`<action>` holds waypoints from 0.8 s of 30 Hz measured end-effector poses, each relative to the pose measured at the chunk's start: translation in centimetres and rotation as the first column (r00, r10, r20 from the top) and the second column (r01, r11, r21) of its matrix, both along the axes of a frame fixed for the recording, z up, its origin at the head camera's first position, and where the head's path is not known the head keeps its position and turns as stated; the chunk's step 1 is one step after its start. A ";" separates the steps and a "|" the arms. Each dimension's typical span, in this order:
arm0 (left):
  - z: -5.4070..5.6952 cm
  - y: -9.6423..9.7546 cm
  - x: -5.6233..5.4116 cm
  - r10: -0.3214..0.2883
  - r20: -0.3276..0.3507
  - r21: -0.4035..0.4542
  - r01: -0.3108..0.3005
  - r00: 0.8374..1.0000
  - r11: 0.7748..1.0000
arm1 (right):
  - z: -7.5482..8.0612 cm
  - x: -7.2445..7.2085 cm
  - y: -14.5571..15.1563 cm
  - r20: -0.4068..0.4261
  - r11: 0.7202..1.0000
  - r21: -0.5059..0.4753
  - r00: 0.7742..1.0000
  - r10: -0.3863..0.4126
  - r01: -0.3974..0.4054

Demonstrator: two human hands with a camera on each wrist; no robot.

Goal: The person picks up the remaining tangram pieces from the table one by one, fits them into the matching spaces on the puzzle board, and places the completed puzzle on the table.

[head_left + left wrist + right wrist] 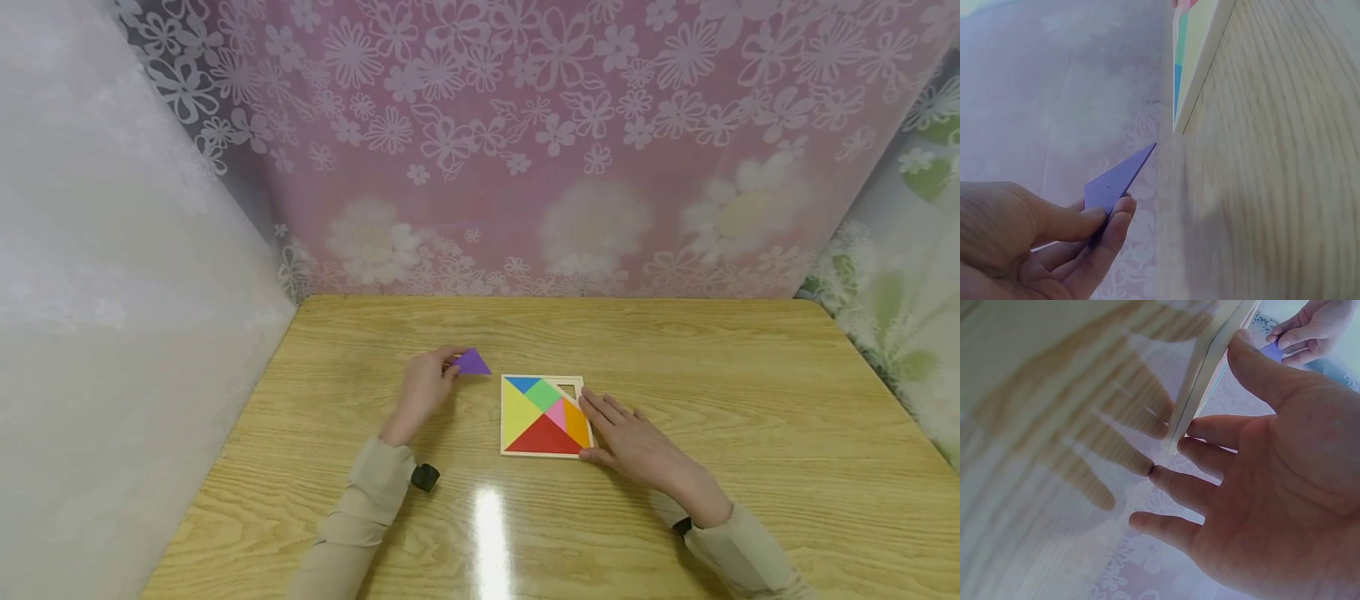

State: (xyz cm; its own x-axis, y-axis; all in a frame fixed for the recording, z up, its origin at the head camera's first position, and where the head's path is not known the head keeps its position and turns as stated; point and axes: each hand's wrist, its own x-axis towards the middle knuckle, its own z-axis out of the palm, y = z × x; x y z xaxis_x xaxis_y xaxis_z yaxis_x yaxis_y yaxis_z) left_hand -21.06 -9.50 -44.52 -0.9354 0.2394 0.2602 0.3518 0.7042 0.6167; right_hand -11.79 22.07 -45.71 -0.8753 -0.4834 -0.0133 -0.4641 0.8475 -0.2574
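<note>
My left hand point(426, 383) pinches a purple triangular tangram piece point(473, 363) by one end between thumb and fingers. In the left wrist view the purple piece point(1116, 181) is tilted, its pointed tip towards the tray. To the right of it lies a square wooden tangram tray point(540, 455), with blue, green, yellow, pink, orange and red pieces fitted flat inside. A triangular gap point(570, 390) shows at its upper right corner. My right hand point(637, 442) rests against the tray's right side, fingers extended; thumb and index fingertip touch its edge in the right wrist view.
The wooden table point(360, 533) has a glossy surface that reflects light and the right hand. Pink flowered cloth point(525, 167) hangs behind its far edge. Pale cloth point(135, 250) hangs on the left, leafy patterned cloth point(892, 317) on the right.
</note>
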 end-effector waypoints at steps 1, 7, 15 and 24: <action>0.0 0.2 0.0 -0.003 -0.007 0.001 0.003 1.000 1.000 | 0.0 0.0 0.0 0.002 1.000 -0.001 1.000 -0.002 0.002; 0.1 1.4 -0.1 -0.023 -0.024 0.034 0.024 0.999 0.999 | 0.0 0.0 0.0 0.006 1.000 -0.004 1.000 -0.002 0.002; 0.3 3.1 -0.1 -0.063 -0.006 0.068 0.063 0.998 0.996 | 0.1 0.0 0.0 0.016 1.000 -0.007 1.000 -0.009 0.009; 0.7 4.9 -0.3 -0.094 -0.019 0.082 0.095 0.995 0.992 | 0.2 0.1 0.0 0.017 1.000 -0.010 1.000 -0.012 0.012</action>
State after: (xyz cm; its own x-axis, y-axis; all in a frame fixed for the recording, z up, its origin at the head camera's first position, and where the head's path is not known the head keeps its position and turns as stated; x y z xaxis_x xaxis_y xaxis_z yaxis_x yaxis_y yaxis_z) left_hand -21.37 -4.59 -43.84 -0.9054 0.3033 0.2972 0.4242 0.6142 0.6654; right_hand -11.72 22.03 -45.52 -0.8807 -0.4731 -0.0230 -0.4497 0.8503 -0.2734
